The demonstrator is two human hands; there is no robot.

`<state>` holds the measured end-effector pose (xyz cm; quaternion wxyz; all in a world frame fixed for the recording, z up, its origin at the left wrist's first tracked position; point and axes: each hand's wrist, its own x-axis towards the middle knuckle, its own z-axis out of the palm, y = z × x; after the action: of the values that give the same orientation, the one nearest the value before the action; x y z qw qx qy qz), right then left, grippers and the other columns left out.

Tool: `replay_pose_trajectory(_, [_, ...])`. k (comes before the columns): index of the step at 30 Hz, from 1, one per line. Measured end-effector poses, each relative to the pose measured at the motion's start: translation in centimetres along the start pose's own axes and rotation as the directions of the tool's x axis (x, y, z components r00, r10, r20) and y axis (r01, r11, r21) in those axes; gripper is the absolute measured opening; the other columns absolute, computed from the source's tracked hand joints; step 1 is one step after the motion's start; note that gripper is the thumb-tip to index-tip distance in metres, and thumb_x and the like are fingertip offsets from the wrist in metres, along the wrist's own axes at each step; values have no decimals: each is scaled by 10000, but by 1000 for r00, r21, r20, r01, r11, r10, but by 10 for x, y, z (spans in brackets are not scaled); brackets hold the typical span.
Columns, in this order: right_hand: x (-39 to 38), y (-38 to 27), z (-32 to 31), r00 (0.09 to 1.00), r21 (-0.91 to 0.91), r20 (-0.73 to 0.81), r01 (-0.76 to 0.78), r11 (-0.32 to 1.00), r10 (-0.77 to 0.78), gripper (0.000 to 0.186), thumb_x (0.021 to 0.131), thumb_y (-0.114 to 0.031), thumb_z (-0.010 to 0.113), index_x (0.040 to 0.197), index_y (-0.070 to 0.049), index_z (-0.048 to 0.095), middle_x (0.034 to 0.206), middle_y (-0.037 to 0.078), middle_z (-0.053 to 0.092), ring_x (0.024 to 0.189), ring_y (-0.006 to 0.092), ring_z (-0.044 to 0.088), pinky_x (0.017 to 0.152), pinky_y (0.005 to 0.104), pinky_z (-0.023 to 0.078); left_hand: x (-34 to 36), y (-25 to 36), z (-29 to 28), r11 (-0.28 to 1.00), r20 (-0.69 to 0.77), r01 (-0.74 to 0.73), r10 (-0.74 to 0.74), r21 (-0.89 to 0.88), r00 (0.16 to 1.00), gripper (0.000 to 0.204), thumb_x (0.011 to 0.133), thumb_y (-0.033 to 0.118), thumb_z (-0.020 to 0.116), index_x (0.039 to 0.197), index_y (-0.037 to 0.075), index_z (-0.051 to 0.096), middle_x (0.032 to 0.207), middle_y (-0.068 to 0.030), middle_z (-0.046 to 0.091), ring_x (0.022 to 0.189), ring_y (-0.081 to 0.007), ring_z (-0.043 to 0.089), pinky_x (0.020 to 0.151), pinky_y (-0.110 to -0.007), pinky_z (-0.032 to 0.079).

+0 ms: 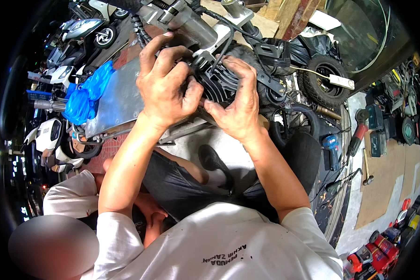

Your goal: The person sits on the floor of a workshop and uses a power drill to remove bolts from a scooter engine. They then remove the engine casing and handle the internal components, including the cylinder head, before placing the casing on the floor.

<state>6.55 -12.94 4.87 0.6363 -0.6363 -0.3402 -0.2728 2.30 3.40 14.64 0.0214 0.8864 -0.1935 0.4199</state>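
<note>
Right now, seen from beside the person at work:

Left hand: the left hand (165, 84) lies over the upper left of a black finned engine cylinder (219, 86), at about 11 o'clock from the scene's middle; its grip is closed on the cylinder's edge, thumb pressed toward the fins.

Right hand: the right hand (238, 100) sits just beside the left, at about 12 o'clock; its grip is narrow, fingers curled over the cylinder's top and thumb meeting the left thumb at the lower rim.

Cylinder: held between both hands, touching both, set against a grey metal engine part (191, 21) above it; black cables (228, 32) run across its top.

Metal plate: a flat grey metal plate (119, 98) lies at 9 o'clock of the hands, tilted.

Blue bag: a crumpled blue plastic bag (86, 93) rests on the plate's left end; what is in it I cannot tell.

Tyre: a small knobbly black tyre (323, 79) at 2 o'clock, with a white power strip (341, 82) lying on it.

Floor tools: a blue and black power drill (331, 149) and a red-handled angle grinder (359, 133) lie on the floor at 3 o'clock, near each other.

Cardboard: flat brown cardboard sheets (382, 182) on the floor at 4 o'clock.

Other person: a white sleeve (72, 193) at 8 o'clock, well apart from the hands.
</note>
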Motion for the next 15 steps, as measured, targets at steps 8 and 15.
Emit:
replay_pose_trajectory(8, [-1, 2, -1, 1000, -28, 5, -3, 1000, 3, 861, 649, -109, 903, 1400, 6, 497, 1395, 232, 576, 1309, 410, 572, 1144, 499, 465, 5, 0, 0, 996, -42, -61, 64, 60, 997, 131, 614, 133, 711, 734, 106, 665, 1066, -39, 731, 1288, -387, 601, 870, -443, 597])
replay_pose_trajectory(15, [0, 1, 0, 1000, -40, 15, -3, 999, 4, 869, 641, -89, 901, 1407, -11, 497, 1419, 223, 576, 1326, 407, 561, 1155, 504, 462, 2, 2, -2, 1000, 9, 8, -9, 13, 1000, 98, 682, 131, 692, 769, 85, 697, 1104, -79, 739, 1326, -418, 561, 1099, -500, 463])
